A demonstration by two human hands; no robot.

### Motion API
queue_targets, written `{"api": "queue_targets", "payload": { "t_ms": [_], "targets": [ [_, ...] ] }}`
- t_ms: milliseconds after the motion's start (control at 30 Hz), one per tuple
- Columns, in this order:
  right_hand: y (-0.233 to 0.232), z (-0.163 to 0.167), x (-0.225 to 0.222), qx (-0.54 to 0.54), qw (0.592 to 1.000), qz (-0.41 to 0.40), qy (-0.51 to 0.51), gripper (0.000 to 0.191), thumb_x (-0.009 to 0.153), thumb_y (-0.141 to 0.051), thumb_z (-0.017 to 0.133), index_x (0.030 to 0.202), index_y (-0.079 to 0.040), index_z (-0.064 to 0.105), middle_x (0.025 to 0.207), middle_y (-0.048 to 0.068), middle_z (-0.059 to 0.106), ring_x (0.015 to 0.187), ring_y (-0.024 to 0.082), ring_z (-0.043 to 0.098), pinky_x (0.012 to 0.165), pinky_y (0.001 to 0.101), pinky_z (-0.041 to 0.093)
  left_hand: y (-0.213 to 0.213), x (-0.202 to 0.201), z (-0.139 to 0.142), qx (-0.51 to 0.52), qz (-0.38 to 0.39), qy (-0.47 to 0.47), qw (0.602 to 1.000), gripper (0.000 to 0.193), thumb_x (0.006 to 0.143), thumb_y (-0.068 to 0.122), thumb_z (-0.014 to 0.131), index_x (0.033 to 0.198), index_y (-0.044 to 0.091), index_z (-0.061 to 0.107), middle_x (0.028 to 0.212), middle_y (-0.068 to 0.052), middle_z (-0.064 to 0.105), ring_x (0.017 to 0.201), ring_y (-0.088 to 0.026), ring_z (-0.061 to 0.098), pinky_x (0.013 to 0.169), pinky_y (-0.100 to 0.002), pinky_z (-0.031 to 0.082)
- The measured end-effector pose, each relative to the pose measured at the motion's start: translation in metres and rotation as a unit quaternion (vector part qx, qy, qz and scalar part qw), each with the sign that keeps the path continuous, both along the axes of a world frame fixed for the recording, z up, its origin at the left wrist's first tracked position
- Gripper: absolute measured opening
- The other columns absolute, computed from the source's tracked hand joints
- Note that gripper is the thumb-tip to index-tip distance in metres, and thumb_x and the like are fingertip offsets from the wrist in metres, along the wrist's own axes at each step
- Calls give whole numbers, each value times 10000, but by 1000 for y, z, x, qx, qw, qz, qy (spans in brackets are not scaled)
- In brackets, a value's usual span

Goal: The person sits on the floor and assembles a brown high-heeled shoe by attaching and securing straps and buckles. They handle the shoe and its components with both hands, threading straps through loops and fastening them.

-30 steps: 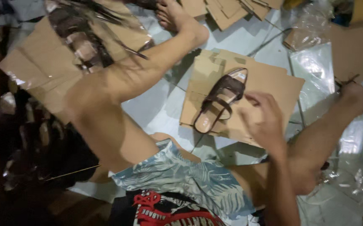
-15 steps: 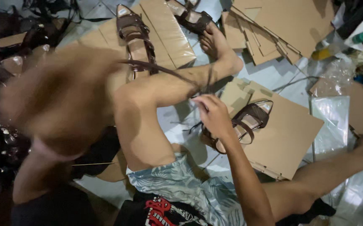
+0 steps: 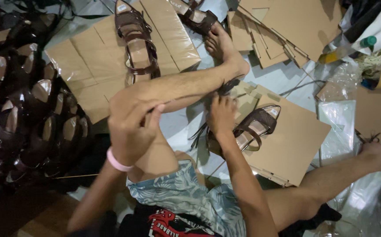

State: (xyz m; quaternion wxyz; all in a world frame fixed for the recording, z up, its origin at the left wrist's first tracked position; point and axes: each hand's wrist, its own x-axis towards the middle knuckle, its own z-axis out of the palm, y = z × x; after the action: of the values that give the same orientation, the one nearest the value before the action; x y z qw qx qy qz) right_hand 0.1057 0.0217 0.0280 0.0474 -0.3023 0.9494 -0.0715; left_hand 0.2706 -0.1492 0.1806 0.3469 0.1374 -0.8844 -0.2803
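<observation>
I sit on the floor with my bare legs stretched out. My right hand (image 3: 221, 115) grips the heel end of a brown strappy sandal (image 3: 257, 126), which lies on a flat cardboard sheet (image 3: 295, 147) between my legs. Its loose straps trail toward my thigh. My left hand (image 3: 131, 129), with a pink band at the wrist, hovers over my raised left knee. Its fingertips are pinched together and I see nothing between them.
A heap of dark brown sandals (image 3: 23, 114) fills the left side. Two more sandals (image 3: 137, 44) (image 3: 197, 17) lie on folded cardboard beyond my left leg. Cardboard pieces (image 3: 282, 26) are stacked at the top right, with clear plastic bags (image 3: 339, 127) and a green-capped bottle (image 3: 368, 41) at the right.
My left hand swung in fast from the left and now hangs over my knee. My right hand moved from the cardboard's near edge onto the sandal's heel end. My view tilted left.
</observation>
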Motion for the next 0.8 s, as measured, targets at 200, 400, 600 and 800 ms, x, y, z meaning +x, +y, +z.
{"api": "queue_targets", "payload": {
  "t_ms": [200,400,600,800],
  "targets": [
    [11,0,-11,-234,972,22,-1,518,916,21,523,1433,4,511,1302,243,641,1176,416,632,1025,487,480,29,15,-28,121,-28,-22,992,141,867,29,826,985,55,753,848,-59,715,601,-128,602,558,-289,472],
    [20,51,-26,-473,873,-98,64,364,1073,-53,636,1412,40,545,1282,180,654,1088,246,669,915,351,562,62,47,-85,288,10,6,958,69,885,51,778,950,42,756,806,-44,710,596,-89,575,539,-247,449],
    [-78,116,-43,-639,761,34,-106,394,1161,-18,604,1524,-2,452,1371,113,605,1221,183,654,1070,299,561,131,90,-141,451,96,32,887,128,1015,125,631,1060,19,685,823,2,631,699,-58,533,614,-230,454],
    [-190,93,-16,-509,815,205,-185,557,1049,-173,666,1510,3,408,1487,193,530,1394,297,511,1179,411,408,152,80,-130,580,5,128,805,215,1081,101,509,1248,0,600,874,22,547,725,-63,486,658,-234,432]
  ]
}}
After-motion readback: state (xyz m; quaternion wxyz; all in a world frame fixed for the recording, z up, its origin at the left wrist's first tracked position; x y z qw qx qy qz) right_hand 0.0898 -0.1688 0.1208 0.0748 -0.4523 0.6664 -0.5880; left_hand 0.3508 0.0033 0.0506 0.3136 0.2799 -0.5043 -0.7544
